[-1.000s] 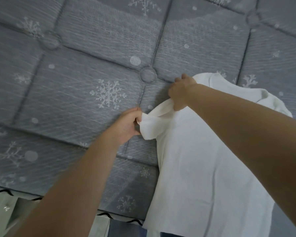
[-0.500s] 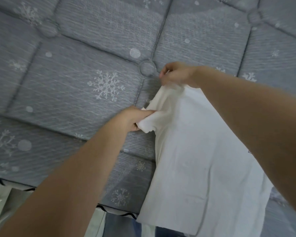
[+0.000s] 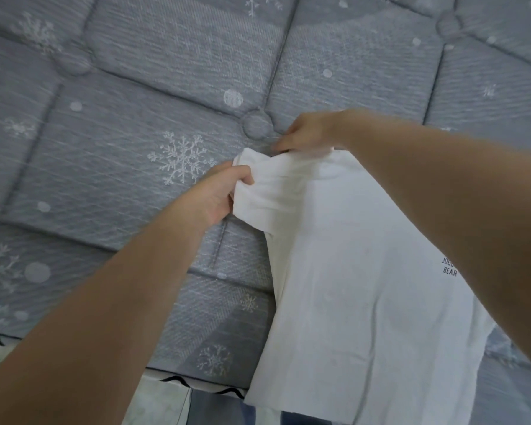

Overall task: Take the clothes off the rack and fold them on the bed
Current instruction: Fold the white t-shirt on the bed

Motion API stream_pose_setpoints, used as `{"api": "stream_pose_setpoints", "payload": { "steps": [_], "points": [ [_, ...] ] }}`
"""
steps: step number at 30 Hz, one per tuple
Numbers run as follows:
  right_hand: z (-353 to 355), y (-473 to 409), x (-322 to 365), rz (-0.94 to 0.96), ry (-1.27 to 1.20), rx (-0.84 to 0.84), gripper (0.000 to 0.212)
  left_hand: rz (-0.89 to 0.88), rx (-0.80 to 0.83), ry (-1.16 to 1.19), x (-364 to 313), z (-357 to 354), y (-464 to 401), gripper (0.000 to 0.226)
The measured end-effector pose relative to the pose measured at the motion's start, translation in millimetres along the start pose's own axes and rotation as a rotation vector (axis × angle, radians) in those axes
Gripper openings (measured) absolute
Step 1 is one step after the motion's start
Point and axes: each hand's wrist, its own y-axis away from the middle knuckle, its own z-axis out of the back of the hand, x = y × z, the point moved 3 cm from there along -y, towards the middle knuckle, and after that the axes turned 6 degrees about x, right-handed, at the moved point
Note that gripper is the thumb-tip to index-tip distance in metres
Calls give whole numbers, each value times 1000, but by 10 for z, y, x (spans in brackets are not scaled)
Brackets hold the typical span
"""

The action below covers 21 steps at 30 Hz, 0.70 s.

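The white shirt (image 3: 365, 286) lies on the bed (image 3: 135, 118), the left hand (image 3: 218, 194) grips its sleeve, the right hand (image 3: 307, 133) pinches its shoulder, and I think the sleeve gets folded in next.

1 shirt (image 3: 359, 271), 2 hands (image 3: 218, 194), 1 bed (image 3: 135, 87)
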Motion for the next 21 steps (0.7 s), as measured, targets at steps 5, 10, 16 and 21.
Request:
{"api": "stream_pose_setpoints", "payload": {
  "steps": [5, 10, 16, 21],
  "points": [
    [20, -48, 122, 176, -122, -58, 15, -175, -4, 88, -65, 26, 1, 13],
    [23, -145, 111, 193, -167, -308, 23, -429, -428, -134, -9, 331, -132, 18],
    [-224, -268, -206, -21, 339, -165, 42, -607, -746, -681, 11, 585, -86, 21],
    [-242, -376, -302, -81, 514, -290, 33, -436, -677, -380, 61, 758, -221, 34]
  ]
}}
